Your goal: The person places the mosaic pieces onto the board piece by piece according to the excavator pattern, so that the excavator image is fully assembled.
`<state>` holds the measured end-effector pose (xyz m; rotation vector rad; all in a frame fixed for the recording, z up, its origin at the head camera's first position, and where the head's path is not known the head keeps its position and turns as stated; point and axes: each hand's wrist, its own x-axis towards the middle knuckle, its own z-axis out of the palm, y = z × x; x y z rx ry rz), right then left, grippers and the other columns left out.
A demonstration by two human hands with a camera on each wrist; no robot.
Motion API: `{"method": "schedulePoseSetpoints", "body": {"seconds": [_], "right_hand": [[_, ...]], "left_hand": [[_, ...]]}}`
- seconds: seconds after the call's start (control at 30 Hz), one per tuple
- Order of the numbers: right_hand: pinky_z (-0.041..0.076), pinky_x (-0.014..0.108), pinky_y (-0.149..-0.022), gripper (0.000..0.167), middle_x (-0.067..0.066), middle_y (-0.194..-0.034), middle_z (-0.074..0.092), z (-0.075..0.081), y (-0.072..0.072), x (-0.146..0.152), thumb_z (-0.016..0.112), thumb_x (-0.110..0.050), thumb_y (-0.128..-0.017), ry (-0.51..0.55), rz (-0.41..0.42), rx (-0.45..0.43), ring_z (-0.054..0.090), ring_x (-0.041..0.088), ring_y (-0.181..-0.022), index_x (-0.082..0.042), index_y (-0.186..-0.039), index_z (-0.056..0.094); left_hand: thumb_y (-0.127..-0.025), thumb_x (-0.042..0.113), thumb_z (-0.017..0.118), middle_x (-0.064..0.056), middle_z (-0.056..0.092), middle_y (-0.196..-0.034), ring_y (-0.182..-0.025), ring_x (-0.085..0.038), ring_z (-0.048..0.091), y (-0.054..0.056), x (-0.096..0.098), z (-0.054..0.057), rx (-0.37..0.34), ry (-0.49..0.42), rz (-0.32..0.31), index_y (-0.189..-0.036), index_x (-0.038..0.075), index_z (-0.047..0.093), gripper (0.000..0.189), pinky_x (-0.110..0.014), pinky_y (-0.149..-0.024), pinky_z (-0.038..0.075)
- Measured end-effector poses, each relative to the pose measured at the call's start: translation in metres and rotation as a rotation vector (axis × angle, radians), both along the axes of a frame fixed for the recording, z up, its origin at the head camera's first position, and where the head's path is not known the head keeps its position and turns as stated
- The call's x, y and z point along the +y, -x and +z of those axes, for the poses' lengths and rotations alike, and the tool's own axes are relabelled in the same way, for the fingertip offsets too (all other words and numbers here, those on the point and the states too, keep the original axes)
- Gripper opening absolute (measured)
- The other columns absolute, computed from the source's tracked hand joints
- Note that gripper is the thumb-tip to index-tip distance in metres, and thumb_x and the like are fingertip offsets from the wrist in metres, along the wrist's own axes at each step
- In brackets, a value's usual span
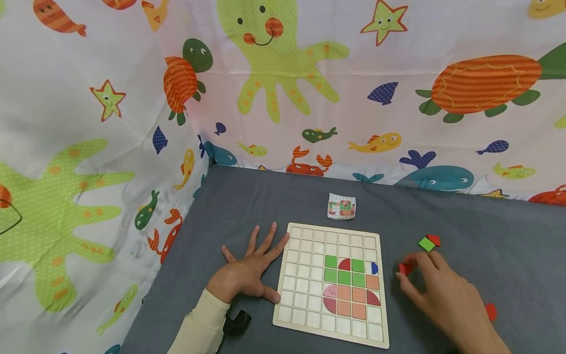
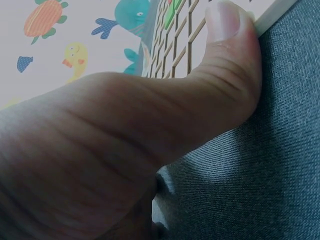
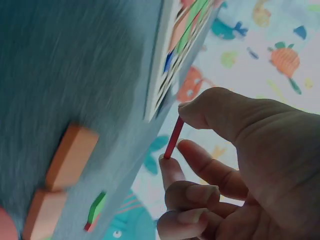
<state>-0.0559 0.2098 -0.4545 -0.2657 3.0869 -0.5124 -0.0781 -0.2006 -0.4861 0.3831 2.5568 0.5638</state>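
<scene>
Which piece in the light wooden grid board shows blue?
The white and blue square piece, directly above the rightmost salmon square; no other there has blue.

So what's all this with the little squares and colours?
A person's left hand rests spread out at the left side of a pale grid board, with its thumb on the edge. The right hand pinches a small red piece, just off the board's right side. Coloured pieces sit in some squares, while others have none. A green piece lies off to the right, and a small patterned card lies beyond the board.
</scene>
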Motion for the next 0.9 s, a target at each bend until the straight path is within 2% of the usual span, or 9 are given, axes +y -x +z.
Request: {"method": "schedulePoseSetpoints", "body": {"seconds": [0.13, 0.23, 0.37, 0.5, 0.6, 0.73, 0.9], "right_hand": [[0.038, 0.027, -0.048, 0.041, 0.012, -0.109, 0.059, 0.002, -0.012, -0.010, 0.088, -0.034, -0.088, 0.006, 0.023, -0.037, 0.047, 0.013, -0.061, -0.013, -0.117, 0.066], [0.037, 0.025, -0.048, 0.043, 0.010, -0.110, 0.060, 0.002, -0.022, -0.017, 0.089, -0.035, -0.087, 0.003, 0.044, -0.048, 0.047, 0.013, -0.064, -0.014, -0.117, 0.067], [0.037, 0.022, -0.047, 0.039, 0.005, -0.108, 0.061, 0.001, -0.034, -0.026, 0.091, -0.035, -0.084, 0.008, 0.074, -0.044, 0.045, 0.008, -0.062, -0.019, -0.111, 0.067], [0.037, 0.022, -0.047, 0.034, 0.000, -0.104, 0.060, -0.001, -0.044, -0.035, 0.090, -0.038, -0.085, 0.010, 0.071, -0.105, 0.043, 0.005, -0.059, -0.025, -0.106, 0.067], [0.036, 0.022, -0.046, 0.032, -0.003, -0.100, 0.058, -0.004, -0.051, -0.040, 0.089, -0.041, -0.086, -0.001, 0.063, -0.111, 0.039, 0.004, -0.055, -0.026, -0.105, 0.068], [0.034, 0.022, -0.046, 0.035, -0.005, -0.095, 0.056, -0.007, -0.059, -0.046, 0.090, -0.043, -0.083, -0.034, 0.063, -0.078, 0.036, 0.002, -0.054, -0.026, -0.104, 0.068], [0.033, 0.023, -0.047, 0.038, -0.007, -0.086, 0.049, -0.013, -0.063, -0.049, 0.090, -0.049, -0.083, -0.056, 0.071, -0.106, 0.035, 0.003, -0.054, -0.024, -0.101, 0.066]], "left_hand": [[-0.062, 0.062, 0.096, 0.016, -0.023, -0.174, -0.160, -0.032, -0.025, -0.001, 0.001, 0.001, 0.008, 0.003, 0.002, -0.166, 0.055, -0.003, 0.144, -0.095, -0.086, -0.023], [-0.061, 0.062, 0.097, 0.017, -0.024, -0.174, -0.160, -0.032, -0.027, 0.001, -0.001, -0.007, 0.011, 0.000, 0.000, -0.165, 0.056, -0.004, 0.145, -0.093, -0.083, -0.027], [-0.061, 0.062, 0.096, 0.016, -0.025, -0.174, -0.159, -0.032, -0.028, 0.002, -0.003, -0.012, 0.008, -0.009, 0.002, -0.165, 0.056, -0.006, 0.145, -0.091, -0.084, -0.029], [-0.061, 0.064, 0.096, 0.017, -0.026, -0.173, -0.159, -0.031, -0.028, 0.002, -0.003, -0.013, 0.009, -0.003, -0.005, -0.164, 0.057, -0.006, 0.145, -0.092, -0.085, -0.027], [-0.061, 0.063, 0.096, 0.018, -0.027, -0.173, -0.159, -0.030, -0.029, 0.002, -0.002, -0.012, 0.002, 0.006, -0.003, -0.164, 0.057, -0.006, 0.145, -0.092, -0.087, -0.027], [-0.061, 0.062, 0.096, 0.019, -0.028, -0.172, -0.158, -0.030, -0.031, 0.003, -0.003, -0.014, -0.008, -0.003, 0.005, -0.164, 0.058, -0.006, 0.145, -0.090, -0.086, -0.030], [-0.061, 0.065, 0.095, 0.019, -0.028, -0.172, -0.158, -0.030, -0.031, 0.004, -0.003, -0.014, -0.008, 0.004, 0.001, -0.164, 0.057, -0.007, 0.144, -0.091, -0.085, -0.029]]}}
